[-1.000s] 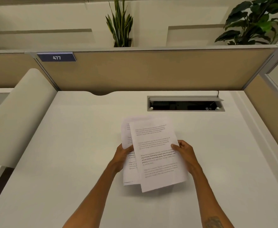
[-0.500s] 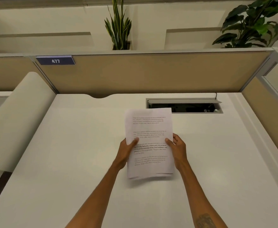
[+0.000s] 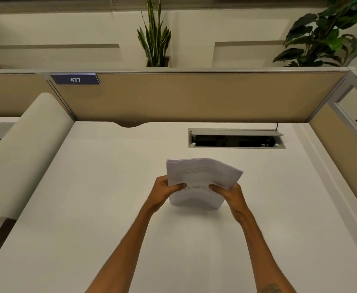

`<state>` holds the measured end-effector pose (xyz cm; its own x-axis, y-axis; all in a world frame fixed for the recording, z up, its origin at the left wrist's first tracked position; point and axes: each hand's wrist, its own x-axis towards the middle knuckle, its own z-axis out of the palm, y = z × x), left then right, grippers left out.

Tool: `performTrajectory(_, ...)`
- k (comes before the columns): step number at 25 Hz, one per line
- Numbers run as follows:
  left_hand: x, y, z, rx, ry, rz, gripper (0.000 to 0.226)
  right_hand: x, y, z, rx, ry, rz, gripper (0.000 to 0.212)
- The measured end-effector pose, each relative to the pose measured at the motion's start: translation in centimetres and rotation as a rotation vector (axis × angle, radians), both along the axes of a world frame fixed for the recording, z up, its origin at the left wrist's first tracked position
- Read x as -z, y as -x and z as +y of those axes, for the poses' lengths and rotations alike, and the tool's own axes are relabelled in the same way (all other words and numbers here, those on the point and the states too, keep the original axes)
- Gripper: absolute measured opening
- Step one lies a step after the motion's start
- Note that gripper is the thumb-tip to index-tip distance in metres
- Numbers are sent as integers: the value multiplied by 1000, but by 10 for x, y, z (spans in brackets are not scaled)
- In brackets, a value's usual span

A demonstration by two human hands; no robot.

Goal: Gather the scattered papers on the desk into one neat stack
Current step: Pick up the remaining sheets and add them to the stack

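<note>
A stack of white printed papers [image 3: 200, 178] stands nearly upright on its lower edge at the middle of the white desk [image 3: 89, 208]. The sheets bow, and their top edge leans away from me. My left hand [image 3: 162, 192] grips the stack's left side, thumb on the front face. On the right side my right hand [image 3: 229, 193] holds it the same way. The printed text is blurred. I see no other loose sheet on the desk.
An open cable hatch [image 3: 236, 138] is set into the desk behind the papers. A tan partition [image 3: 194, 96] with a blue "477" plate [image 3: 75, 79] closes the back; another panel [image 3: 340, 149] bounds the right. A white rounded divider [image 3: 23, 151] stands at left.
The two offset sheets were squared into one stack, then tipped up from facing me to standing on the lower edge. Both hands slid down the sides and moved slightly away from me.
</note>
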<state>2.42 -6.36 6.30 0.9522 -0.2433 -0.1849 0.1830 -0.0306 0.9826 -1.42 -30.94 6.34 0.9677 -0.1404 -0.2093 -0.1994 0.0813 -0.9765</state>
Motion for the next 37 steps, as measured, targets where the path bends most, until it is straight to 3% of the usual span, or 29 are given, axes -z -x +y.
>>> performTrajectory(5, 6, -4, -1, 24, -87, -31, 23, 3, -5, -6, -154, 113, 45, 27)
performTrajectory(10, 5, 2, -7, -97, -78, -126, 18, 6, 3, 4, -27, 189, 14, 19)
performTrajectory(15, 17, 6, -7, -24, -77, -31, 23, 22, 11, 17, -26, 175, 67, 32)
performTrajectory(19, 18, 7, -11, -124, -48, -65, 23, 22, 7, 18, 26, 184, 32, 27)
performTrajectory(22, 29, 14, -22, -94, -154, -71, 17, 29, 11, 24, 41, 217, 48, 32)
performTrajectory(26, 33, 23, -36, -215, -170, -131, 16, 30, 11, 30, 78, 211, 23, 27)
performTrajectory(33, 39, 19, -25, -160, -68, -72, 25, 34, 12, 20, 59, 167, 71, 17)
performTrajectory(37, 43, 13, -23, -149, -72, -60, 27, 39, 10, 18, 39, 163, 67, 23)
